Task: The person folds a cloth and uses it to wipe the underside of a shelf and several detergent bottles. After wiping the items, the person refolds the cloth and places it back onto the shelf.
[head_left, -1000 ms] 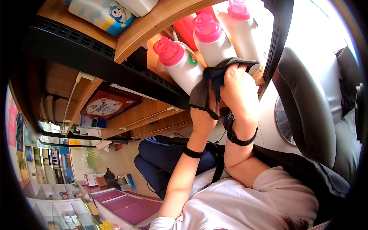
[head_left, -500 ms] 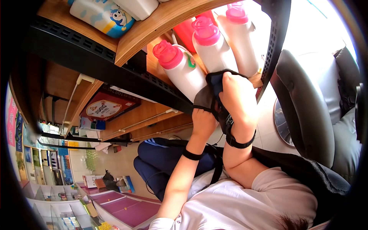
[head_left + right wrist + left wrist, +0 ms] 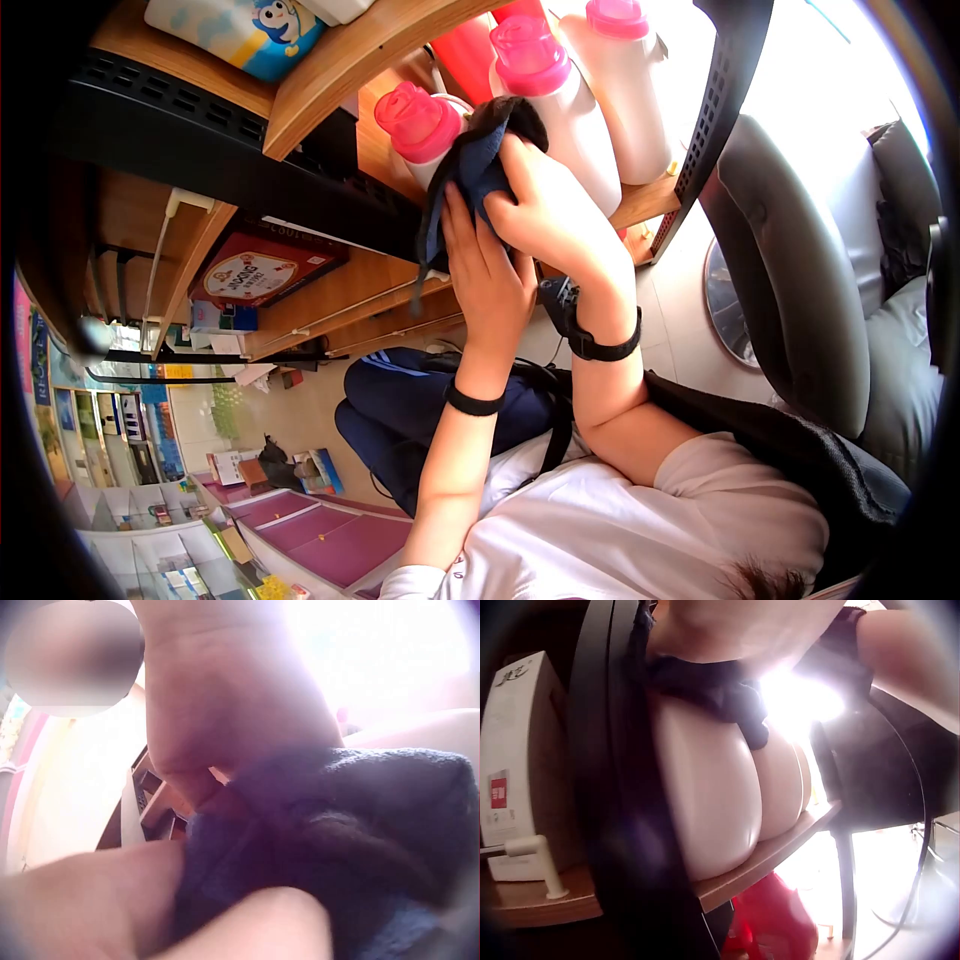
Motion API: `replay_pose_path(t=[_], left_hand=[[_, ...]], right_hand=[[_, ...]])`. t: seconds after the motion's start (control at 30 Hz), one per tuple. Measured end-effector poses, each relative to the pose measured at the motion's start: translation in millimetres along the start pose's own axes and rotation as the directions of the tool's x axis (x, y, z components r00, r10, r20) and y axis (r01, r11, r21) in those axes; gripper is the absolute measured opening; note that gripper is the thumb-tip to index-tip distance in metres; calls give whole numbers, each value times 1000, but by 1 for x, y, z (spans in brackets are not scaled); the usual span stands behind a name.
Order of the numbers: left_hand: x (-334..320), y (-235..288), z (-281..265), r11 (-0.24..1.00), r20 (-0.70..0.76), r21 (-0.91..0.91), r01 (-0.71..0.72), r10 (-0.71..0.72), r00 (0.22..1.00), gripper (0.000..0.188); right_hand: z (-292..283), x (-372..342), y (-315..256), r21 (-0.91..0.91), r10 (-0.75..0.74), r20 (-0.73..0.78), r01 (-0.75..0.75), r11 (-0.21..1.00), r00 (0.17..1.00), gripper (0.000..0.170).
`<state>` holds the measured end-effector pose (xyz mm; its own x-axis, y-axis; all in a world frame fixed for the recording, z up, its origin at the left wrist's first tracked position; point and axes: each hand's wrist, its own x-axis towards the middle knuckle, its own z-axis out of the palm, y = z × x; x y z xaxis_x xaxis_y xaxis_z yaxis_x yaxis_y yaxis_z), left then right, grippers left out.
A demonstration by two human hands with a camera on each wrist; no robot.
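Observation:
A dark blue and black cloth (image 3: 470, 165) lies against the leftmost white bottle with a pink cap (image 3: 420, 125) and hides much of its body. My right hand (image 3: 560, 205) grips the cloth from the right, its fingertips hidden in the folds. Fingers extended, my left hand (image 3: 490, 285) rests along the lower part of the cloth. Below the cloth (image 3: 716, 694), the left wrist view has the smooth side of a white bottle (image 3: 712, 795). Bunched cloth (image 3: 300, 825) fills much of the right wrist view.
More white bottles with pink caps (image 3: 530, 60) stand on the wooden shelf. A black shelf post (image 3: 712, 120) rises to their right, near a black chair (image 3: 790, 270). A red box (image 3: 262, 268) lies in a lower compartment. A patterned pack (image 3: 245, 35) is at upper left.
Both hands and the cloth have moved left and up toward the leftmost bottle. The spread cloth is now bunched, and my left fingers have gone from holding its edge to lying extended on it.

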<state>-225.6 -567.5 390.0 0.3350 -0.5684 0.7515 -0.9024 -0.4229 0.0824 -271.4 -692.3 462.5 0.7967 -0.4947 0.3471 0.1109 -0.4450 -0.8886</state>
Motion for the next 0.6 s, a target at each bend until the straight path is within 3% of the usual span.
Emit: replay_pose_path(t=[0.13, 0.3, 0.43, 0.6], left_hand=[[-13, -6, 12, 999, -34, 12, -42, 42, 999, 69], [-42, -12, 24, 999, 6, 0, -48, 48, 999, 80], [-56, -5, 16, 998, 124, 50, 28, -34, 992, 79], [-81, -7, 23, 994, 129, 97, 44, -56, 990, 82]], right_hand=[[-5, -8, 0, -181, 91, 98, -72, 981, 991, 25], [-12, -14, 5, -340, 71, 239, 15, 940, 968, 22], [-2, -25, 16, -462, 78, 240, 43, 886, 968, 19], [7, -36, 30, -541, 71, 220, 62, 839, 973, 19]])
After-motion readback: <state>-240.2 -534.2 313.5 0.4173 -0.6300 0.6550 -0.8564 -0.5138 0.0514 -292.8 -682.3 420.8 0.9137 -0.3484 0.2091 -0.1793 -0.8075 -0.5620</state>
